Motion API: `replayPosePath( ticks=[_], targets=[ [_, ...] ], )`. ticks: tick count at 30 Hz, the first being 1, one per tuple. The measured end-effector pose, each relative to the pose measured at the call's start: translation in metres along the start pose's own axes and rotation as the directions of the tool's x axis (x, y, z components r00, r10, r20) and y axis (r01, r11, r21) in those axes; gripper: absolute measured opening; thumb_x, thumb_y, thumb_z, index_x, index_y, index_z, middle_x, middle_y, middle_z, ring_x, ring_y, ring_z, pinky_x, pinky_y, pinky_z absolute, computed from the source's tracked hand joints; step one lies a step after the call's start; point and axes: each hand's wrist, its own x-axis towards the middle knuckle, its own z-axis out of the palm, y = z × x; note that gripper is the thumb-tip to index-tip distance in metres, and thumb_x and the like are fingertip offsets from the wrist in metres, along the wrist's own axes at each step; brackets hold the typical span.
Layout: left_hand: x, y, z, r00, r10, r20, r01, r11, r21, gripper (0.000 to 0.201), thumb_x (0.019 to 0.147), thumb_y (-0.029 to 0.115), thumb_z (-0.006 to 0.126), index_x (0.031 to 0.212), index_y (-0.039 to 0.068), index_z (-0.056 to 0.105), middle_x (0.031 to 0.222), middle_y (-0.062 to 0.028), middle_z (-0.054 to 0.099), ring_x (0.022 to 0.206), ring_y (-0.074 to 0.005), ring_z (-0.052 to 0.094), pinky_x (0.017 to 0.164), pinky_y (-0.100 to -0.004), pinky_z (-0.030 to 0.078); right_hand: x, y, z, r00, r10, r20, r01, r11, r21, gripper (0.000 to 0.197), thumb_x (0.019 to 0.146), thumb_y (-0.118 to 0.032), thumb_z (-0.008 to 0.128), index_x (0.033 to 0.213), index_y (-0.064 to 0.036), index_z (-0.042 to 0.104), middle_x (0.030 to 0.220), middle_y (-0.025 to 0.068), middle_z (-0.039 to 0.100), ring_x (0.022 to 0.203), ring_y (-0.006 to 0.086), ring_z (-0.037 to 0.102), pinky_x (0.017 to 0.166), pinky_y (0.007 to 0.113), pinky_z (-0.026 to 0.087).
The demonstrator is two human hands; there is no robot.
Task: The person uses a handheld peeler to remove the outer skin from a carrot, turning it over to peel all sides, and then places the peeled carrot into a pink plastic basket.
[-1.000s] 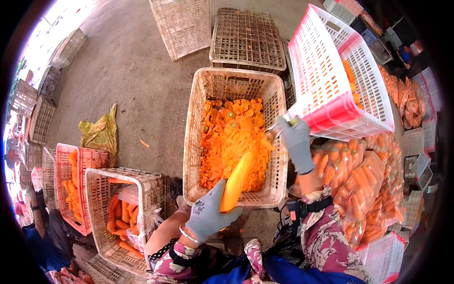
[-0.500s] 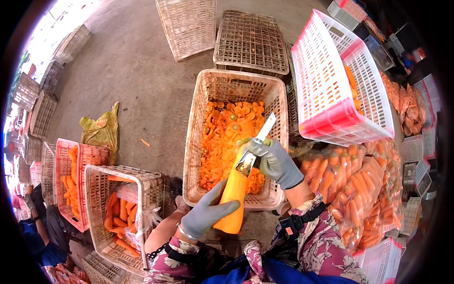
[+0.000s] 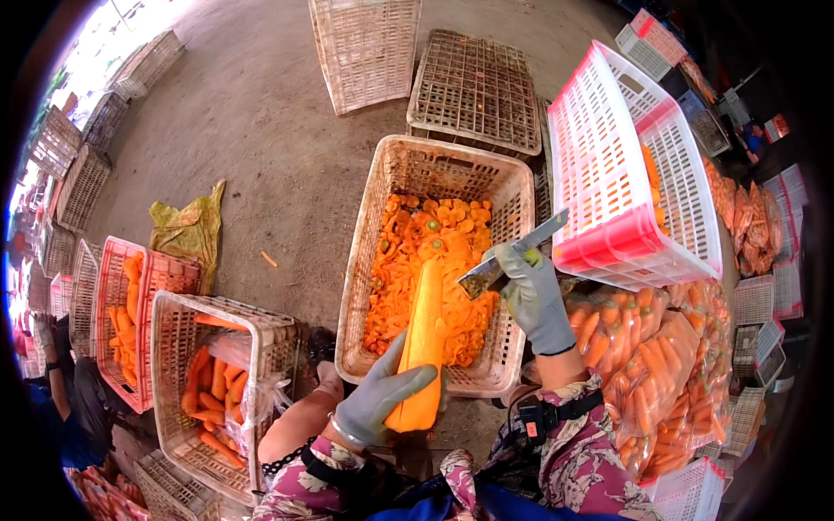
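Peeling looks done on the visible side of the carrot (image 3: 425,334) your left hand (image 3: 375,403) clasps, your right hand (image 3: 535,301) gripping the peeler (image 3: 485,277), unpeeled-looking carrots (image 3: 208,400) left in a crate (image 3: 276,354).

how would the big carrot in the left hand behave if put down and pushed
The carrot is probably stiff: it juts out straight beyond the left hand with no visible sag. Its long, rounded shape suggests it could roll, perhaps in a curve since one end looks thicker. The smooth, bright surface may be somewhat slippery.
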Motion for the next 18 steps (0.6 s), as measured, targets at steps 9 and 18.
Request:
replayPosePath(
  ticks=[9,18],
  targets=[
    [0.002,0.000,-0.002,0.998,-0.064,0.010,0.061,0.984,0.168,0.075,0.094,0.003,0.064,0.155,0.003,0.020,0.120,-0.0076,0.061,0.102,-0.0135,0.061,0.088,-0.0271,0.050,-0.005,-0.009,0.019,0.999,-0.010,0.035,0.021,0.944,-0.329,0.028,0.092,-0.028,0.071,0.089,-0.0003,0.068,0.071,0.0021,0.065,0.057,0.0067,0.056,0.052,0.022,0.045],
    [0.010,-0.006,-0.006,0.998,0.048,-0.036,-0.027,0.891,0.453,0.081,0.093,0.008,0.067,0.154,-0.002,0.016,0.120,-0.0083,0.057,0.103,-0.0124,0.058,0.089,-0.0270,0.049,-0.015,-0.021,0.023,0.996,-0.031,-0.082,-0.006,0.907,-0.421,0.022,0.091,-0.020,0.071,0.085,0.0011,0.067,0.070,0.0040,0.067,0.053,0.0059,0.055,0.047,0.020,0.043]
  ],
)
